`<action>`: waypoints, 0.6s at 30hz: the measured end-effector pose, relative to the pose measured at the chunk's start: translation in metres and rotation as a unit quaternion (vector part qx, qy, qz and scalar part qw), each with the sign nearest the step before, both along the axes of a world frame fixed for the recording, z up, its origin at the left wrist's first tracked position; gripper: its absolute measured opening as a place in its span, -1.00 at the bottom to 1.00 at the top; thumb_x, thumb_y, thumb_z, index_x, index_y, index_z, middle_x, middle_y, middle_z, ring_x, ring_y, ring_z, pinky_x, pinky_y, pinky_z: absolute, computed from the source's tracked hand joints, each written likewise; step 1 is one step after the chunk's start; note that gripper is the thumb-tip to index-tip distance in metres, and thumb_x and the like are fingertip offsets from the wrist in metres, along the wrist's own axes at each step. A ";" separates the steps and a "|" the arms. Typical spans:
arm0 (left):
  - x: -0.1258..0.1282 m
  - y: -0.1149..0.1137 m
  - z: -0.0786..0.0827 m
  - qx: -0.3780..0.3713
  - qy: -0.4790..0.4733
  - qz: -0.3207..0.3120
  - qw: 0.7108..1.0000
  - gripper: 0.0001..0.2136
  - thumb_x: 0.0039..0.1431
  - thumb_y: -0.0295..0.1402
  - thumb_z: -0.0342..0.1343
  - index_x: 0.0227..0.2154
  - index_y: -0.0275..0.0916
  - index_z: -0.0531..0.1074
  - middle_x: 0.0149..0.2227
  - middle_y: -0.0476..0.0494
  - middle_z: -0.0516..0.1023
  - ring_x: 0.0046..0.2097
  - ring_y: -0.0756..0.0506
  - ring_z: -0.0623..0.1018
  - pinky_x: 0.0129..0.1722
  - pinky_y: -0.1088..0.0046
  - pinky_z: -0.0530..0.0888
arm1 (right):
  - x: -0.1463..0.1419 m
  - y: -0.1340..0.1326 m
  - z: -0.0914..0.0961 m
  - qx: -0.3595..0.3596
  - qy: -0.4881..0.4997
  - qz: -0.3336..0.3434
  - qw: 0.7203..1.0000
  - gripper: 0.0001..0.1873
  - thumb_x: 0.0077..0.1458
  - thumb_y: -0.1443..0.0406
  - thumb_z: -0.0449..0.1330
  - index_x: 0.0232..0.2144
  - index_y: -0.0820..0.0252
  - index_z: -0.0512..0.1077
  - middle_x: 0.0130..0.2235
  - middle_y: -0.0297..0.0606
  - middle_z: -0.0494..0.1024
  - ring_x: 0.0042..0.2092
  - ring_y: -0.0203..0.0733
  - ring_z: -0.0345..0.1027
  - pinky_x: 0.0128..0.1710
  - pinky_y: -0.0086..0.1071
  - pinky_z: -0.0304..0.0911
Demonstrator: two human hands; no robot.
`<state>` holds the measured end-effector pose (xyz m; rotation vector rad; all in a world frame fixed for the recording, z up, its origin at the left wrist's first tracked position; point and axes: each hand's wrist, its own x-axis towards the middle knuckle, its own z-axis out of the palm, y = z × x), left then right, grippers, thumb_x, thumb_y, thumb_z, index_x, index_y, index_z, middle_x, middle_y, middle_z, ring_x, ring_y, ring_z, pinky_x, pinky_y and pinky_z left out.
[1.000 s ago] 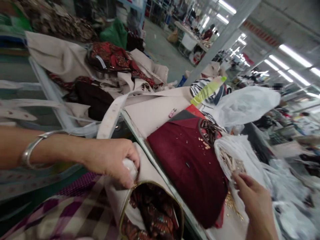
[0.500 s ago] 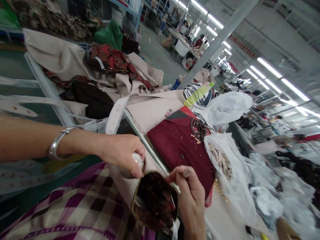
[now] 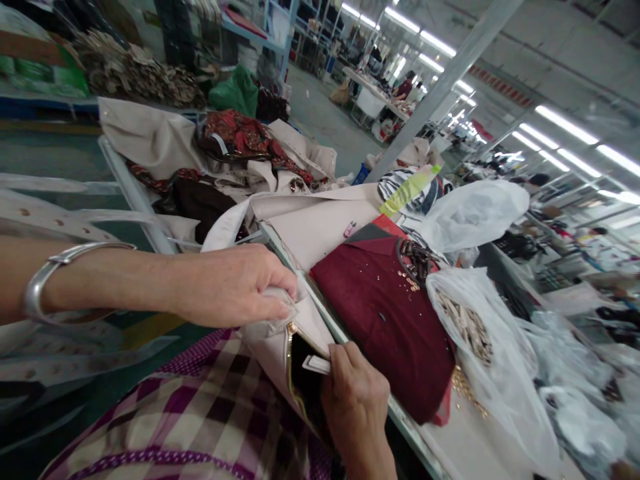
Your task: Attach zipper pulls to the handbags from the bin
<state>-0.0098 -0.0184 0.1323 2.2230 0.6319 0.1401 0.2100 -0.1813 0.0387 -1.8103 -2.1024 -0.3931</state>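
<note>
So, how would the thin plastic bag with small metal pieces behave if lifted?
The plastic bag looks thin and crumpled, so it would probably sag. The metal pieces heaped inside likely make it heavy for its size and may shift. Loose pieces beside it suggest spilling is possible.

Maroon cloth [image 3: 380,320] beside plastic bag [image 3: 480,347] of studs.

Just left of the dark red cloth [image 3: 385,327], the right hand [image 3: 357,400] has its fingertips out of sight in the mouth of the beige bag [image 3: 273,350]. Whether they grip anything cannot be told. Its wrist is cut off below. Farther left of the cloth, the left hand [image 3: 235,287] loses its forearm to the edge. Right of the cloth, the plastic bag [image 3: 500,373] holds pieces too small to name.
</note>
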 end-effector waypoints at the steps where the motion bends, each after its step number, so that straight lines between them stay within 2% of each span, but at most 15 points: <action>1: 0.001 0.001 -0.001 0.001 0.020 0.000 1.000 -0.82 0.17 -0.31 0.09 -0.34 -0.21 0.59 -0.51 0.05 0.47 -0.44 0.02 0.43 -0.44 0.58 0.22 | 0.000 0.003 -0.001 -0.023 0.033 -0.002 0.999 -0.68 0.10 0.51 -0.03 -0.46 0.17 0.48 -0.50 -0.30 0.36 -0.53 -0.21 0.19 -0.49 -0.29 -0.08; 3: 0.005 0.005 -0.002 -0.023 0.088 0.006 0.996 -0.85 0.10 -0.29 0.15 -0.36 -0.21 0.58 -0.53 0.05 0.46 -0.46 0.01 0.41 -0.48 0.57 0.21 | 0.002 0.007 -0.001 -0.093 0.138 0.002 0.986 -0.66 0.08 0.49 -0.01 -0.29 0.20 0.55 -0.41 -0.27 0.46 -0.45 -0.23 0.31 -0.43 -0.37 0.04; 6: 0.013 0.011 -0.001 -0.062 0.170 0.027 0.983 -0.85 -0.03 -0.25 0.26 -0.45 -0.23 0.56 -0.56 0.04 0.46 -0.49 -0.01 0.40 -0.55 0.55 0.17 | 0.008 0.008 0.008 -0.166 0.334 -0.006 0.928 -0.68 0.21 0.32 0.10 -0.04 0.18 0.55 -0.25 -0.25 0.55 -0.25 -0.19 0.42 -0.25 -0.41 0.21; 8: 0.016 0.014 0.001 -0.057 0.180 0.026 0.982 -0.83 -0.05 -0.23 0.28 -0.51 -0.24 0.54 -0.59 0.04 0.43 -0.51 0.00 0.37 -0.57 0.53 0.14 | 0.013 0.006 0.018 -0.156 0.450 -0.049 0.878 -0.68 0.31 0.16 0.11 -0.09 0.15 0.58 -0.33 -0.29 0.52 -0.29 -0.21 0.38 -0.28 -0.40 0.23; 11: 0.017 0.014 0.005 -0.023 0.162 -0.012 0.986 -0.80 0.01 -0.23 0.26 -0.57 -0.24 0.49 -0.66 0.06 0.29 -0.55 0.02 0.28 -0.57 0.51 0.10 | 0.016 0.006 0.029 -0.125 0.613 -0.078 0.776 -0.59 0.31 0.02 0.11 -0.20 0.14 0.62 -0.37 -0.31 0.44 -0.32 -0.23 0.32 -0.33 -0.40 0.22; 13: 0.017 0.012 0.007 -0.007 0.161 -0.037 0.986 -0.80 0.06 -0.27 0.22 -0.57 -0.25 0.47 -0.67 0.06 0.24 -0.56 0.02 0.26 -0.57 0.51 0.09 | 0.014 0.010 0.032 -0.113 0.681 -0.070 0.720 -0.56 0.26 -0.04 0.14 -0.22 0.15 0.64 -0.34 -0.28 0.43 -0.29 -0.22 0.32 -0.31 -0.39 0.25; 14: 0.018 0.011 0.008 0.000 0.164 -0.046 0.985 -0.82 0.08 -0.29 0.20 -0.55 -0.25 0.46 -0.66 0.05 0.25 -0.55 0.02 0.27 -0.56 0.51 0.09 | 0.011 0.012 0.034 -0.111 0.699 -0.074 0.702 -0.54 0.25 -0.05 0.15 -0.23 0.17 0.64 -0.35 -0.28 0.43 -0.31 -0.23 0.31 -0.34 -0.40 0.24; 18: 0.021 0.007 0.008 -0.001 0.165 -0.066 0.984 -0.89 0.09 -0.37 0.09 -0.49 -0.25 0.46 -0.57 0.01 0.35 -0.51 -0.01 0.35 -0.54 0.51 0.15 | -0.002 0.019 0.036 -0.097 0.732 -0.102 0.667 -0.49 0.27 -0.08 0.16 -0.20 0.25 0.62 -0.54 -0.41 0.26 -0.56 -0.39 0.01 -0.60 -0.49 -0.06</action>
